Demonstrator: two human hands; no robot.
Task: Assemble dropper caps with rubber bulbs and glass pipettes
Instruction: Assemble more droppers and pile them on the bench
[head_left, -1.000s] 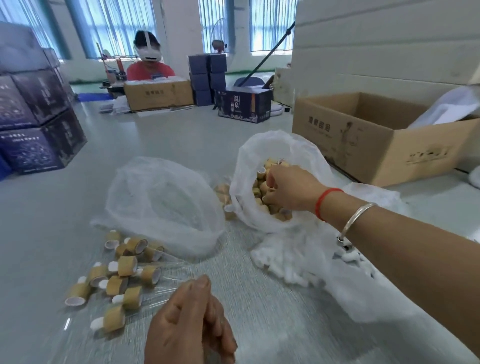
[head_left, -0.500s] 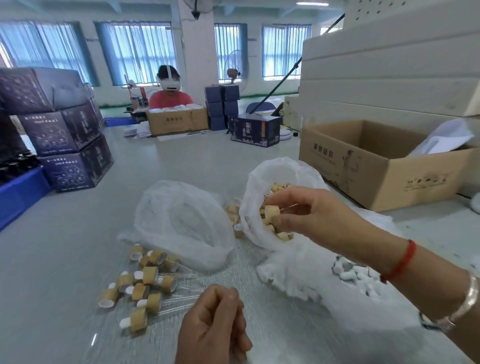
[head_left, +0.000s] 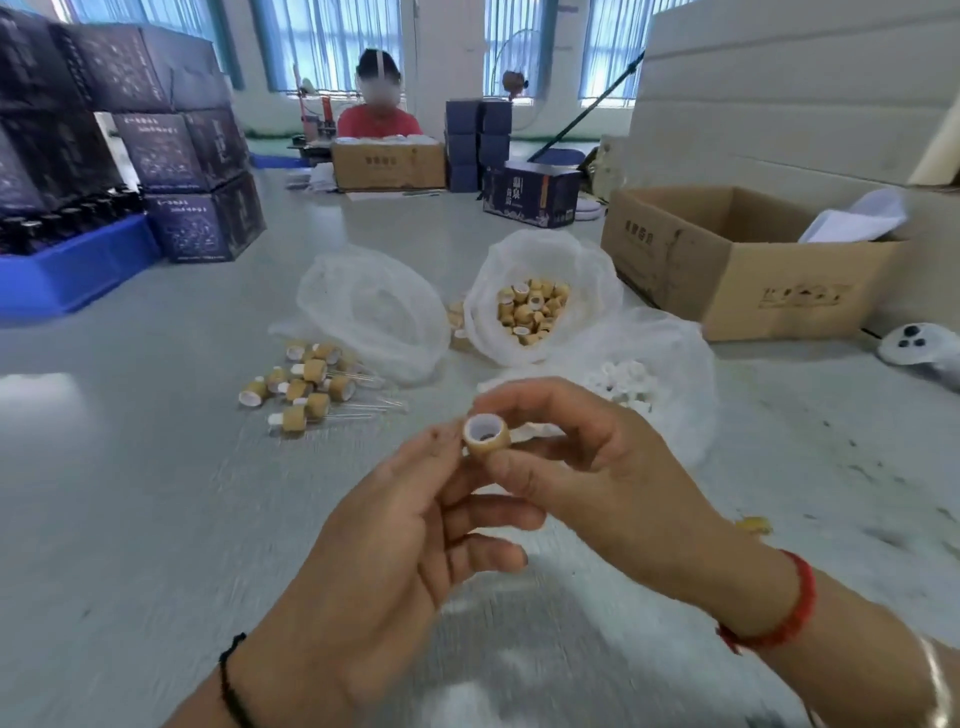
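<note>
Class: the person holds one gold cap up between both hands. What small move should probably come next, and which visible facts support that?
Probably the left hand feeds a rubber bulb into the cap. The right hand pinches the cap with its open white-lined end facing the camera and no bulb visible in it. Finished droppers on the table carry white bulbs, and loose white bulbs lie in the bag nearby.

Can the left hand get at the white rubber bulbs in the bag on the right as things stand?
Probably not directly: the right hand, pinching the cap, sits between the left hand and the bulbs.
</note>
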